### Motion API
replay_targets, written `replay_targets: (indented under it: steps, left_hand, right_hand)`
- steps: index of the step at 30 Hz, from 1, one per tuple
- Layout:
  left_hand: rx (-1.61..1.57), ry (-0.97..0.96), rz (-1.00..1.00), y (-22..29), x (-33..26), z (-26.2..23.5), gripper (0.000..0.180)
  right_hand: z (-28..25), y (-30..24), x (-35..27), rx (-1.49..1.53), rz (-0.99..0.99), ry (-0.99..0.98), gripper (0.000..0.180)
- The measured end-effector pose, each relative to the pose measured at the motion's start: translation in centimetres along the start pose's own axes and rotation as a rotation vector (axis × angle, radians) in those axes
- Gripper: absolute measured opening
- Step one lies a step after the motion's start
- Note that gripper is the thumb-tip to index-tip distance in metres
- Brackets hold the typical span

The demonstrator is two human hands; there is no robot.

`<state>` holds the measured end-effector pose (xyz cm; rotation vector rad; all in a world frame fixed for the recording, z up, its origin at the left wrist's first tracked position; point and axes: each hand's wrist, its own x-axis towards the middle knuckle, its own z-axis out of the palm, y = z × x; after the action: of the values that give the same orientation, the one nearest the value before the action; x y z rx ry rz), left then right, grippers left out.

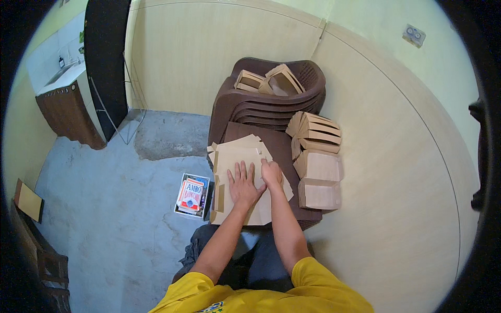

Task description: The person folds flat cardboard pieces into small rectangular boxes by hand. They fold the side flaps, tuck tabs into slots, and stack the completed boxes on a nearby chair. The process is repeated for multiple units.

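A flat brown cardboard box blank with cut flaps lies over other cardboard sheets on a dark brown surface in front of me. Its left edge flap stands partly folded up. My left hand is open, laid flat on the blank with fingers spread. Close beside it, my right hand is closed at the blank's right side, its fingers curled against the cardboard there. The fingertips of that hand are partly hidden.
Stacked brown plastic chairs stand ahead, with folded cardboard boxes on top. More folded boxes sit along the right side by the wall. A small white-rimmed box of cartons is on the floor to the left.
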<state>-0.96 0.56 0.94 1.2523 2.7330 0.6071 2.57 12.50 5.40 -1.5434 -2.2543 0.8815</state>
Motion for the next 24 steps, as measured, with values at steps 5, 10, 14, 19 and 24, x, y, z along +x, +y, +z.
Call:
replay_targets:
  steps: [5, 10, 14, 19, 24]
  left_hand:
    - [0.072, 0.008, 0.004, -0.5, 0.3, 1.5, 0.098]
    - [0.043, 0.033, 0.021, -0.7, 1.2, 1.6, 0.096]
    - [0.106, -0.003, 0.045, -0.9, 1.3, 1.6, 0.093]
    - [0.195, 0.076, 0.078, -1.4, 1.2, 2.7, 0.088]
    - [0.129, -0.028, 0.078, -1.4, 1.3, 1.5, 0.091]
  right_hand:
    - [2.3, 1.5, -1.3, -0.004, -0.293, 0.012, 0.066]
    - [3.5, 0.9, -2.0, -0.338, -0.392, -0.084, 0.074]
    - [1.8, 1.5, -3.5, -0.296, -0.399, -0.216, 0.084]
    - [0.6, 3.5, -6.1, -0.316, -0.428, -0.303, 0.095]
    - [2.4, 1.3, -2.6, -0.342, -0.342, -0.24, 0.095]
